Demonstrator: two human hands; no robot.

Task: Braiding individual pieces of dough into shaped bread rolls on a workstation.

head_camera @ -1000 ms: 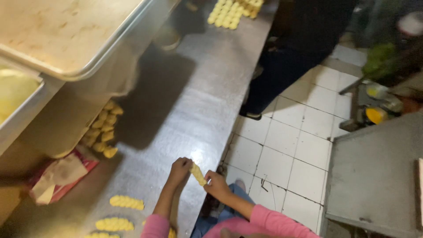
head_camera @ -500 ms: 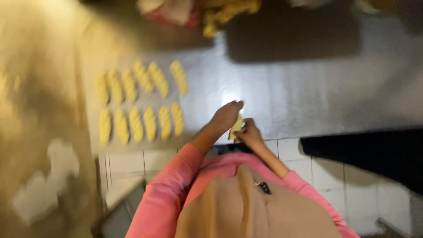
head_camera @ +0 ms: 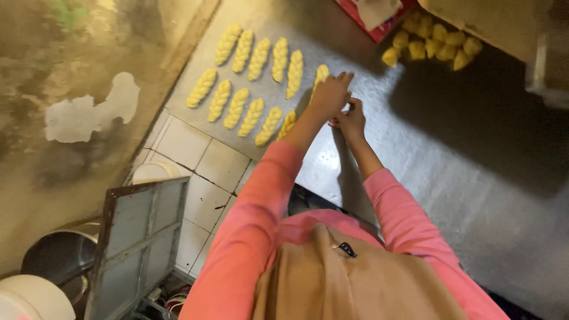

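Head view looks down over a steel worktable [head_camera: 450, 178] — person in pink sleeves and a tan apron [head_camera: 355, 278] leans in from the bottom of frame. Left hand [head_camera: 329, 95] has fingers curled over a braided dough piece [head_camera: 320, 75] at the end of the upper row, pinching its lower end. Right hand [head_camera: 351, 118] sits just beside it, touching the left hand at the wrist side, fingers bent in; whether it grips anything, cannot tell — the left hand covers that spot.

Braided dough pieces [head_camera: 249, 83] lie in two rows on the table's left part, evenly spaced, not touching each other. Lower row runs close to the table's near edge, above the white tiled floor [head_camera: 201, 160]. Table edge runs diagonally from lower right up to upper left.

Open room: wide bare steel right of the hands, partly in dark shadow. Upper right, a loose pile of small dough lumps [head_camera: 432, 41] sits well apart from the rows, beside a red tray [head_camera: 379, 26] holding a crumpled white cloth or paper.

Floor level, lower left: a framed metal tray rack [head_camera: 139, 243] stands on edge, a dark round pot [head_camera: 59, 255] behind it, a white bucket [head_camera: 32, 299] at the corner. Pot contents not visible.
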